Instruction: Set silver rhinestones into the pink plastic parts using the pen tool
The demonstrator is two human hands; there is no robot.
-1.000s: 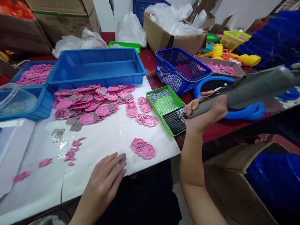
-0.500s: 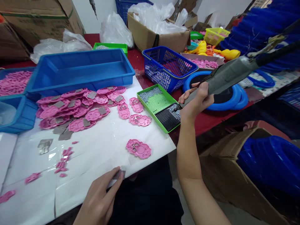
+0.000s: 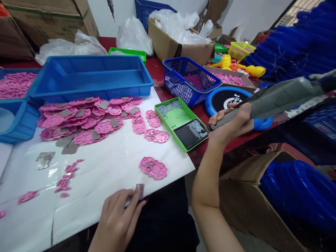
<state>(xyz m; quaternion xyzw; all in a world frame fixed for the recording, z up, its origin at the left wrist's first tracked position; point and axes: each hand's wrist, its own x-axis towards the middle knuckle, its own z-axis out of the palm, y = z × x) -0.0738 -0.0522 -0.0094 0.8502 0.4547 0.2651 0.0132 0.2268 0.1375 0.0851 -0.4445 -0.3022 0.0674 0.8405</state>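
Note:
My right hand [image 3: 232,122] is wrapped round a grey electric screwdriver [image 3: 283,98]. Its tip is at the right side of a black perforated screw tray [image 3: 185,136], which sits inside a green tray [image 3: 172,127] with small silver screws. At the table's front edge, my left hand [image 3: 118,213] pinches a small grey flat plate [image 3: 141,190], partly hidden by the fingers. A pink plastic shell [image 3: 153,168] with metal pieces on it lies just beyond that hand. Several similar shells are near the green tray, and a pile of pink shells [image 3: 86,119] with grey plates lies farther left.
A large blue bin [image 3: 94,75] stands behind the pile, with a blue basket [image 3: 191,80] to its right. Small pink parts [image 3: 65,176] are scattered at the left. A cardboard box [image 3: 244,189] holding blue rings stands below the table at the right.
The screwdriver in my right hand has shifted right, its tip still at the black tray. My left hand has moved slightly right, and more of the grey plate shows.

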